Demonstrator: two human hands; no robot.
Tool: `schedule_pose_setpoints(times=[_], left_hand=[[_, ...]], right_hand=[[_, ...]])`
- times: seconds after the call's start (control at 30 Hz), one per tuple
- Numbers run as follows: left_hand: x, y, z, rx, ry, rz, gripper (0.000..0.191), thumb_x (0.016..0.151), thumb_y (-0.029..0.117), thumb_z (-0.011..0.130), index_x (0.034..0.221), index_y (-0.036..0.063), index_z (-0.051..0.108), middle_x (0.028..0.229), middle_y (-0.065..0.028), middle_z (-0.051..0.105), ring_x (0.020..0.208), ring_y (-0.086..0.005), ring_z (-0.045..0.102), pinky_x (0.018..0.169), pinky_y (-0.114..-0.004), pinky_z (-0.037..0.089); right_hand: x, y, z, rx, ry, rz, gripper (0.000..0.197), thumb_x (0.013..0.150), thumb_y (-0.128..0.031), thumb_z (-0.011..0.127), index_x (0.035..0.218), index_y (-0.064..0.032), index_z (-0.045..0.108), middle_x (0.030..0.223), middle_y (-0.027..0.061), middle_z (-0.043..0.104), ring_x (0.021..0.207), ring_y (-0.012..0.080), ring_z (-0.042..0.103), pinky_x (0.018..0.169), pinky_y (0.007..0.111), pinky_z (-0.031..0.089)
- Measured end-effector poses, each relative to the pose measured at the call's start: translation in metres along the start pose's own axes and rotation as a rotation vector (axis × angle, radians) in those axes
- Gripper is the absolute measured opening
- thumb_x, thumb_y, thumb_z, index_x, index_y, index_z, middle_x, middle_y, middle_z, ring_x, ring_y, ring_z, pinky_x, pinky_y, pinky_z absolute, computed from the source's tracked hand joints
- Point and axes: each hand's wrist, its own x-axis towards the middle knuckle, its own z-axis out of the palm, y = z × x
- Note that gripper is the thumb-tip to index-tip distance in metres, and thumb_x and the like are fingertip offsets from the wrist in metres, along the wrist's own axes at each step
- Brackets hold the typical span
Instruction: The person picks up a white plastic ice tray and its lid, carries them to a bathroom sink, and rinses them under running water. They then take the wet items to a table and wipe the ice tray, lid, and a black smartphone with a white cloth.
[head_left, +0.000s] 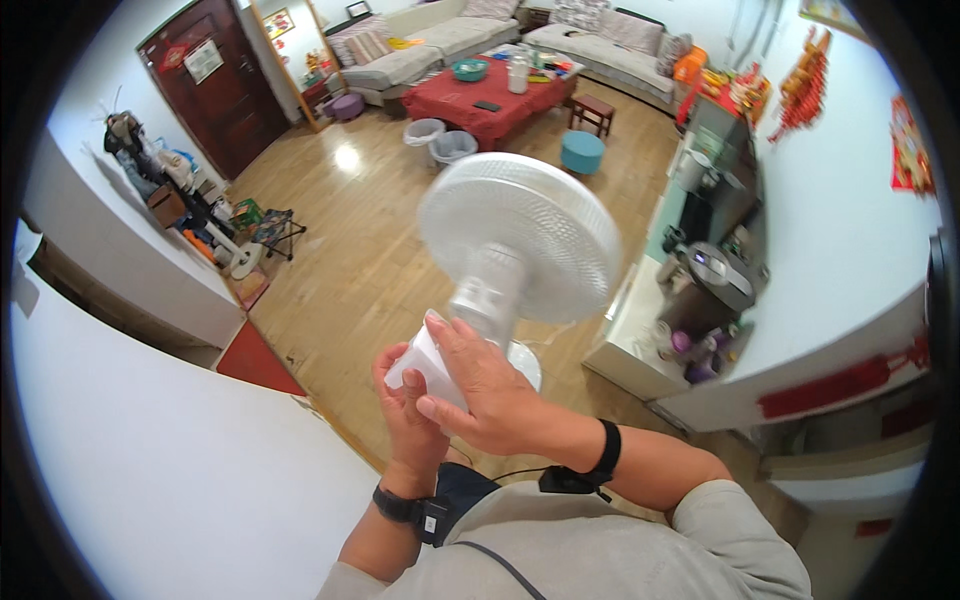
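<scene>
Between my two hands is a small white translucent box or container (429, 369), tilted. My left hand (412, 420) holds it from the left and below, with the thumb on its near face. Across its right side lies my right hand (484, 390), fingers over the top and thumb along the near side. What the box holds, if anything, cannot be seen. Just beyond my hands stands a white pedestal fan (517, 232), its round head tilted and its base (525, 364) on the floor to the right of my hands.
A white cabinet (622, 330) with appliances runs along the right. White wall (187, 450) lies close on the left. Farther off are a red-covered table (450, 105), waste bins (452, 146), a teal stool (582, 152) and a folding stool (277, 231).
</scene>
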Motion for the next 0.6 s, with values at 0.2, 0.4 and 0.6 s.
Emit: schedule_pose_setpoints(times=[0.2, 0.4, 0.6], left_hand=[[0.113, 0.072, -0.120, 0.114, 0.139, 0.056, 0.051, 0.102, 0.040, 0.065, 0.135, 0.0080, 0.043, 0.118, -0.0093, 0.063, 0.106, -0.0164, 0.060, 0.089, -0.031, 0.051], [0.177, 0.107, -0.220, 0.106, 0.411, 0.037, 0.050, 0.101, 0.041, 0.067, 0.132, 0.0085, 0.044, 0.119, -0.0078, 0.060, 0.105, -0.0157, 0.058, 0.090, -0.031, 0.051], [0.227, 0.129, -0.303, 0.180, 0.579, 0.046, 0.042, 0.105, 0.037, 0.062, 0.131, 0.0093, 0.043, 0.122, -0.0092, 0.058, 0.108, -0.0159, 0.056, 0.092, -0.032, 0.050]], right_hand=[[0.165, -0.013, 0.112, 0.254, 0.033, -0.126, 0.062, 0.107, -0.026, 0.051, 0.157, 0.0049, 0.030, 0.150, 0.0329, 0.045, 0.137, 0.0446, 0.048, 0.112, 0.043, 0.039], [0.279, -0.036, 0.200, 0.434, -0.181, -0.092, 0.061, 0.108, -0.028, 0.049, 0.158, 0.0020, 0.030, 0.143, 0.0313, 0.053, 0.129, 0.0433, 0.057, 0.106, 0.041, 0.045], [0.371, -0.034, 0.282, 0.465, -0.375, -0.137, 0.060, 0.109, -0.031, 0.049, 0.157, 0.0009, 0.033, 0.135, 0.0318, 0.059, 0.121, 0.0442, 0.062, 0.101, 0.041, 0.048]])
